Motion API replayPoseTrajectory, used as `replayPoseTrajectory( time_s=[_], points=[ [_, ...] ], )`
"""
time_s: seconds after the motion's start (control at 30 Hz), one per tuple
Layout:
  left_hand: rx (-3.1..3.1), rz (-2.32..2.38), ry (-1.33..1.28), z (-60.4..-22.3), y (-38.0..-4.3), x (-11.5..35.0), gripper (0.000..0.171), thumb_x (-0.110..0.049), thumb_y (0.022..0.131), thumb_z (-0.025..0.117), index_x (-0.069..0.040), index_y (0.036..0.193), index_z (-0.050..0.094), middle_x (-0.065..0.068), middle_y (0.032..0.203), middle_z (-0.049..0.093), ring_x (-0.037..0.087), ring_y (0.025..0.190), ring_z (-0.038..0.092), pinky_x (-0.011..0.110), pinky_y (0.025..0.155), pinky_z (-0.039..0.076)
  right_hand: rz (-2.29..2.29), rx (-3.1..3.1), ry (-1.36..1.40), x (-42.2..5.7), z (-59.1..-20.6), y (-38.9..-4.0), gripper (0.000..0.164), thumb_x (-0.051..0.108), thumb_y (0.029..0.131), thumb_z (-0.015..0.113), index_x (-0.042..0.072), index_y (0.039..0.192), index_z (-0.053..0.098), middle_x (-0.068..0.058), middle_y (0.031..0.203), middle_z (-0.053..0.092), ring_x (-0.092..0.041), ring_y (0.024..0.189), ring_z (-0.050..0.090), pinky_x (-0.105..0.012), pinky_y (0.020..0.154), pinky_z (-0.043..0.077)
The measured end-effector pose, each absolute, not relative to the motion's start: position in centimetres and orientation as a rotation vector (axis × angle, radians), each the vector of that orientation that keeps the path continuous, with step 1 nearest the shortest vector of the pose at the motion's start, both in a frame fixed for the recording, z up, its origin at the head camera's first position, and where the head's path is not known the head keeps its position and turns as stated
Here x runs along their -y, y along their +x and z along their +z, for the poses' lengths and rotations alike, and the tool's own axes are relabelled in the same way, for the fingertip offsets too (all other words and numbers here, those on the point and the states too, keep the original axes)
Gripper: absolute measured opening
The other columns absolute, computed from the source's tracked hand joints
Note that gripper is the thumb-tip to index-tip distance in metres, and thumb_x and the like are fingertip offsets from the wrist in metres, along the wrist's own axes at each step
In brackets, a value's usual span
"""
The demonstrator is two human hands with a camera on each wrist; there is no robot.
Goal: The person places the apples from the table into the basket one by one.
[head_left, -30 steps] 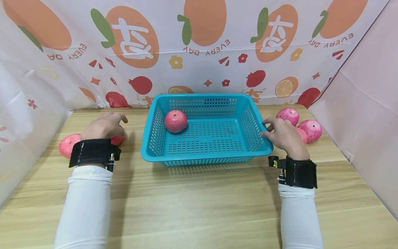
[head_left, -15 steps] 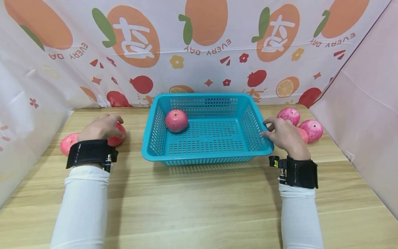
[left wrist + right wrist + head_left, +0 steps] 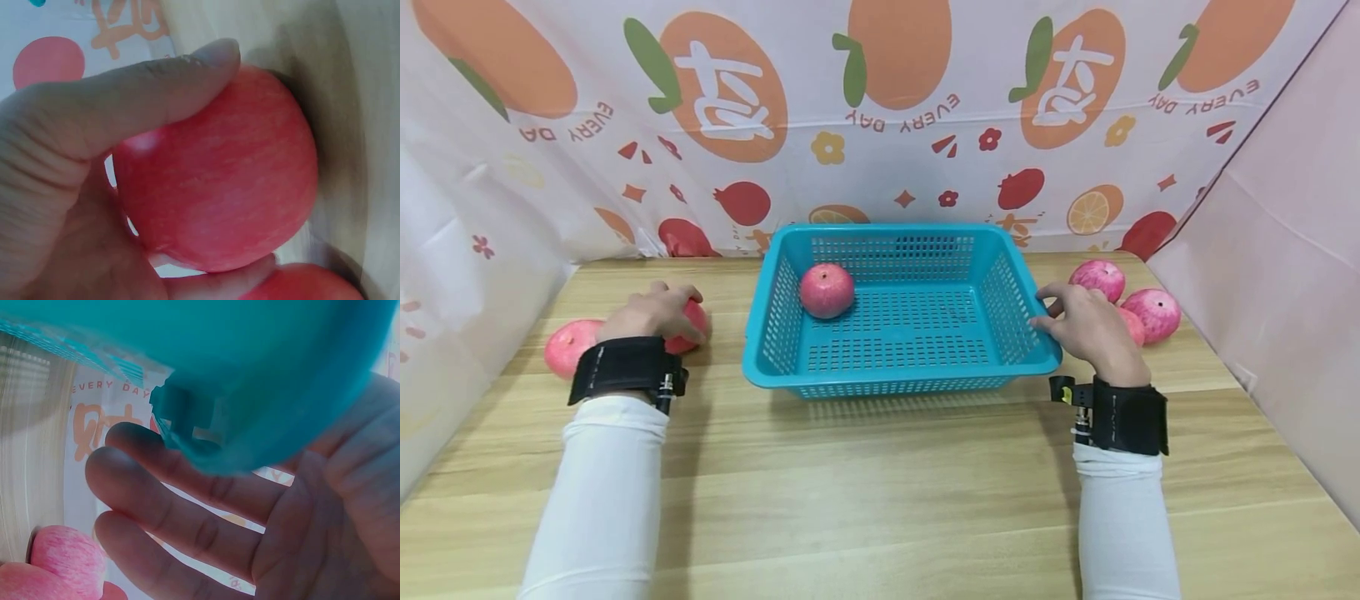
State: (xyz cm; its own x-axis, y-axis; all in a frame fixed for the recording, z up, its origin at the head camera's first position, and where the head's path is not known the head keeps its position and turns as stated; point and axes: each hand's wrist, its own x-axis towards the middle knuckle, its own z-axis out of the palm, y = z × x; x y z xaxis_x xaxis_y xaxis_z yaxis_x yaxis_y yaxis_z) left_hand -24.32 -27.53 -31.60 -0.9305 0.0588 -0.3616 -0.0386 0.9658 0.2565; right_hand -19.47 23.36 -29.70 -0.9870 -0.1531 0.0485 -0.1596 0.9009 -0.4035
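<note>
My left hand (image 3: 643, 317) grips a red apple (image 3: 219, 175) at the left of the table; in the left wrist view the thumb lies along one side and fingers reach round the other. Close beside it sits another red apple (image 3: 571, 348). At the middle back, a turquoise perforated plastic basket (image 3: 887, 380) has one apple (image 3: 827, 292) in its left part. My right hand (image 3: 1092, 332) holds the basket's right rim near the front corner. Several fingers extend below that rim in the right wrist view, where the basket hides the thumb.
Several apples lie right of the right hand, including a striped pink one (image 3: 1152, 315) and another (image 3: 1097, 279) behind it. A fruit-print curtain (image 3: 880, 167) stands at the back of the wooden table (image 3: 880, 500), with sheets along both sides.
My left hand has settled round the apple, its fingers shifting over it, and the apple shows more to the hand's right. The right hand and basket have stayed in place.
</note>
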Motion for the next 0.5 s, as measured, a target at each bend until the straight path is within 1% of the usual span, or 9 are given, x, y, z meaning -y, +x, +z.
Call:
replayPoseTrajectory(
  time_s=[0.17,0.5],
  points=[
    [-2.739,0.356,0.011,-31.94,-24.6,27.27,0.071,-0.029,0.075,0.07,-0.007,0.13,0.031,0.031,0.11,0.025,0.052,0.091,0.027,0.061,0.063,0.044,0.662,3.039,0.253,-23.44,-29.69,-19.48,0.047,0.018,0.082,0.066,-0.004,0.12,0.05,-0.026,0.099,0.059,-0.033,0.078,0.06,-0.047,0.066,0.053],
    [-2.741,0.394,-0.013,-32.45,-24.47,27.07,0.068,-0.025,0.076,0.07,-0.01,0.13,0.032,0.03,0.112,0.02,0.051,0.094,0.021,0.06,0.057,0.044,0.65,3.04,0.262,-23.56,-29.71,-19.43,0.048,0.018,0.081,0.067,-0.004,0.12,0.049,-0.026,0.099,0.059,-0.032,0.077,0.06,-0.046,0.065,0.054]
  ],
)
